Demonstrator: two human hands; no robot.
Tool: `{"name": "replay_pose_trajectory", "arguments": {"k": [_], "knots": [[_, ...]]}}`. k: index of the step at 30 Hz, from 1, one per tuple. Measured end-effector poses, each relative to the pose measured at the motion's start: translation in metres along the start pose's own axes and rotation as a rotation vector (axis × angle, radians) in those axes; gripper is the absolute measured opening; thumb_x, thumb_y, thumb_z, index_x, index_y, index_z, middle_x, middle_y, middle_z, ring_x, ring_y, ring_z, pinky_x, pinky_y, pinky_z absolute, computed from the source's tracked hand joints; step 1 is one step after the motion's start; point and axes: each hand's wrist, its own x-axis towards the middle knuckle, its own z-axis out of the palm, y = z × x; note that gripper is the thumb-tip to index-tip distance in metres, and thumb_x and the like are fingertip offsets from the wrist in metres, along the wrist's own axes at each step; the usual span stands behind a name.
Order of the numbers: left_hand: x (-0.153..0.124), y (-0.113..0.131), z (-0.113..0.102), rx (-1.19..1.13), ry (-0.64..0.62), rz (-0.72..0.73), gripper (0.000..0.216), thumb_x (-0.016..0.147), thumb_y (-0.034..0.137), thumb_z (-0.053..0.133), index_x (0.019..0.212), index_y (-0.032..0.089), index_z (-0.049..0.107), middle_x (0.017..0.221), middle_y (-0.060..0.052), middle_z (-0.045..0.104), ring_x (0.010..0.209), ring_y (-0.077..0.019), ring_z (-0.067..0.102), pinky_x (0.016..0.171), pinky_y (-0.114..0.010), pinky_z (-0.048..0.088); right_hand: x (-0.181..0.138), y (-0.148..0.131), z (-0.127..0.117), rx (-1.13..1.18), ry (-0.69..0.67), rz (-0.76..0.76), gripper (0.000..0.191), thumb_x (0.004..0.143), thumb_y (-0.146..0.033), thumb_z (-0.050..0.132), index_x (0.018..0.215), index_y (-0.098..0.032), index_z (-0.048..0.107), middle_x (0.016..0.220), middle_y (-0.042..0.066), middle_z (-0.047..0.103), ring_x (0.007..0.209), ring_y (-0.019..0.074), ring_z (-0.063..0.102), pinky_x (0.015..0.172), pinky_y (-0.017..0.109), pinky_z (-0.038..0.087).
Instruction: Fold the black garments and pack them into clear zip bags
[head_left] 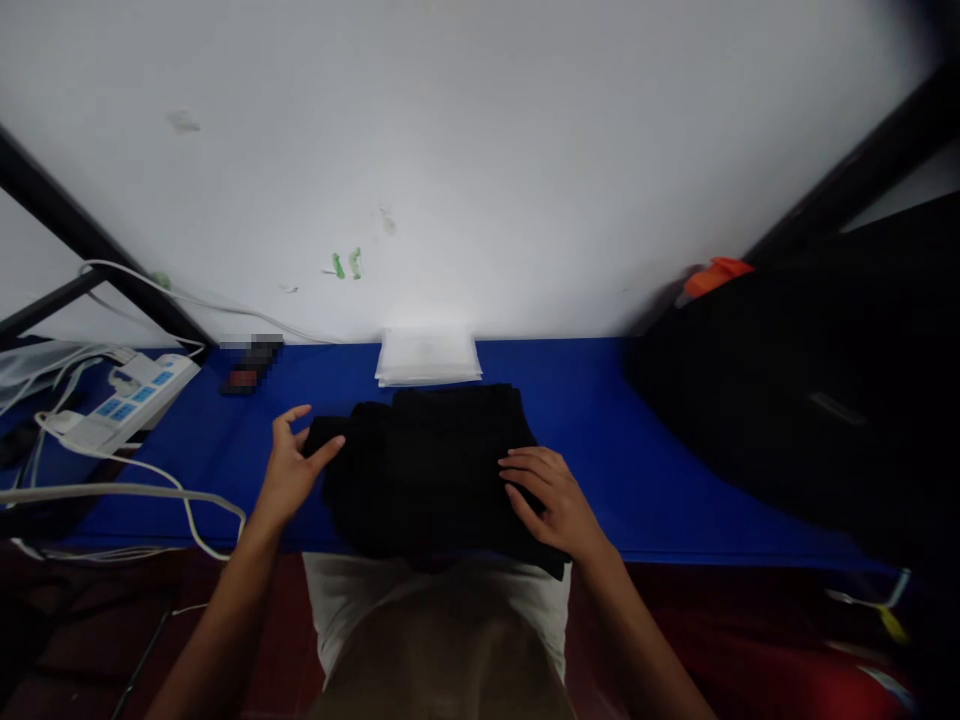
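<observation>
A black piece of folded cloth (442,460), perhaps a garment, lies in front of me on the blue tabletop (570,420), partly over its front edge. Its left end is bunched up between the thumb and fingers of my left hand (292,460). At the right side, my right hand (547,500) rests on the cloth with its fingers stretched out. The kind of garment cannot be made out in the dark folds. Just behind the cloth, a stack of clear plastic bags (427,357) lies against the wall.
A white power strip (127,405) with several cables sits at the left. Near it by the wall is a dark, blurred-out object (253,365). A large black bag (780,400) fills the right side, with something orange (718,277) behind it. Black metal bars (82,230) frame the table.
</observation>
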Motion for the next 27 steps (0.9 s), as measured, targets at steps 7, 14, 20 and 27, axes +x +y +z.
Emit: {"name": "replay_pose_trajectory", "arguments": {"k": [7,14,20,27], "knots": [[0.006,0.012,0.04,-0.379,0.268,0.2,0.063,0.059,0.024,0.082,0.113,0.024,0.048,0.087,0.002,0.065,0.081,-0.014,0.067,0.082,-0.029,0.052,0.002,-0.003,0.0,0.042,-0.051,-0.029,0.019,0.087,-0.015,0.058,0.102,-0.021,0.066,0.099,0.007,0.072,0.105,0.026,0.064,0.088,0.047,0.052],[-0.02,0.012,0.084,0.607,-0.428,0.653,0.024,0.085,0.033,0.066,0.107,0.024,0.063,0.107,-0.004,0.07,0.106,-0.0235,0.063,0.11,-0.051,0.032,0.001,-0.003,-0.001,0.048,-0.094,0.032,0.02,0.089,-0.019,0.055,0.104,-0.023,0.067,0.102,0.007,0.072,0.105,0.0271,0.064,0.089,0.049,0.053],[-0.027,0.009,0.074,0.61,-0.552,0.717,0.032,0.099,0.029,0.042,0.13,0.027,0.049,0.129,-0.006,0.062,0.121,-0.0189,0.056,0.117,-0.05,0.023,0.001,-0.002,0.0,0.06,-0.093,0.056,0.02,0.09,-0.02,0.055,0.105,-0.023,0.066,0.101,0.007,0.072,0.105,0.0264,0.064,0.089,0.048,0.053],[-0.034,-0.02,0.058,0.658,-0.051,0.545,0.061,0.082,0.042,0.065,0.133,0.019,0.042,0.141,-0.018,0.035,0.133,-0.0349,0.037,0.106,-0.057,0.037,0.0,0.001,0.001,0.096,-0.073,0.057,0.019,0.089,-0.017,0.057,0.105,-0.022,0.065,0.102,0.007,0.072,0.105,0.0251,0.063,0.088,0.046,0.053]]}}
